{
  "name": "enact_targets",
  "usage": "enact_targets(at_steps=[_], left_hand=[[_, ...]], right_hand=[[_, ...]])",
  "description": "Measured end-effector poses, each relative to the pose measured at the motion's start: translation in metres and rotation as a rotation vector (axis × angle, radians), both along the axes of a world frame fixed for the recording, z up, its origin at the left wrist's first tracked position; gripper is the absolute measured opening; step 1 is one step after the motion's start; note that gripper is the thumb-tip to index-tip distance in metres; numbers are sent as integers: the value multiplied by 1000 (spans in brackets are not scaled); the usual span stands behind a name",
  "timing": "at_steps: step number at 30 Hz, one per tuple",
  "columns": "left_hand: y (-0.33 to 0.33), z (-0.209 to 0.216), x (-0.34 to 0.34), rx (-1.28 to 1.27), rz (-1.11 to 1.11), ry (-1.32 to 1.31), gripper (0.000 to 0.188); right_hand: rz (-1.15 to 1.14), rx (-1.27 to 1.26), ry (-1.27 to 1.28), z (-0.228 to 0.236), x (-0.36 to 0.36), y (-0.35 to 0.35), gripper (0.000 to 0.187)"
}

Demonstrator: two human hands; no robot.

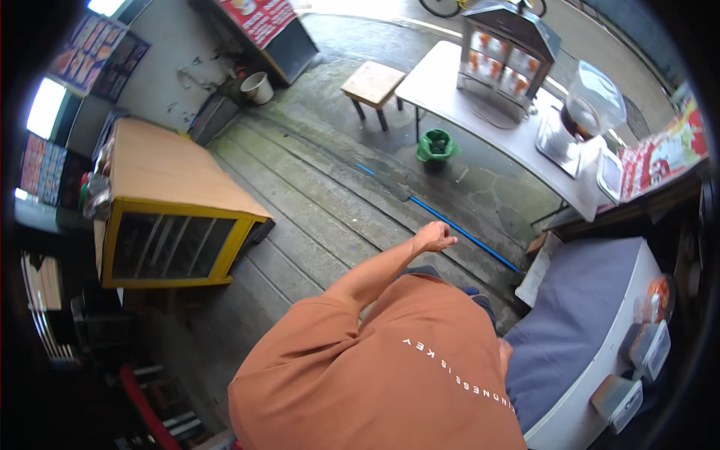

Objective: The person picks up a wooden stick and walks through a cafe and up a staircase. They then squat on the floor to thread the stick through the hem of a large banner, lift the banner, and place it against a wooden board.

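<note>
My left hand (pixel 435 237) is held out in front of my body with its fingers curled into a loose fist, and nothing shows in it. Just beyond it a long blue pole (pixel 472 238) lies on the concrete floor. Of my right hand (pixel 505 354) only a small part shows, low against my side, by a counter with a grey-blue cloth (pixel 574 307). My torso hides its fingers.
A yellow-framed glass cabinet (pixel 172 244) stands left. Ahead are a wooden stool (pixel 373 82), a green-lined bin (pixel 436 146) and a white table (pixel 431 79) bearing a metal display case (pixel 504 56) and drink dispenser (pixel 592 101). Lidded tubs (pixel 619 401) line the right.
</note>
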State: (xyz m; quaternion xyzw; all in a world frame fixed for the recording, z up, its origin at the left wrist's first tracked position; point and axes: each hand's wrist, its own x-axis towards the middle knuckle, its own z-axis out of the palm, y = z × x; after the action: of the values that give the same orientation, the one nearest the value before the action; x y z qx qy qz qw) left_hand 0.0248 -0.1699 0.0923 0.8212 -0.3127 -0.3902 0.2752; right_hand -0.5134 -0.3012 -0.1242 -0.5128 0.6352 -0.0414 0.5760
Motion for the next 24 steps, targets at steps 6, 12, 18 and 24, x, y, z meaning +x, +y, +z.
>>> enact_targets(at_steps=[6, 12, 18, 24], left_hand=[[-198, 33, -32, -273, -358, 211, 50], [-399, 105, -127, -366, -798, 176, 54], [-526, 159, -229, -465, -1174, 122, 57], [-622, 183, -340, -858, -1352, -46, 68]], right_hand=[[-233, 38, -86, 40, 79, -99, 14], [-334, -384, 125, -27, 67, -148, 15], [-646, -157, 208, -59, 13, -88, 18], [-1071, -171, 230, -72, -10, 10, 20]])
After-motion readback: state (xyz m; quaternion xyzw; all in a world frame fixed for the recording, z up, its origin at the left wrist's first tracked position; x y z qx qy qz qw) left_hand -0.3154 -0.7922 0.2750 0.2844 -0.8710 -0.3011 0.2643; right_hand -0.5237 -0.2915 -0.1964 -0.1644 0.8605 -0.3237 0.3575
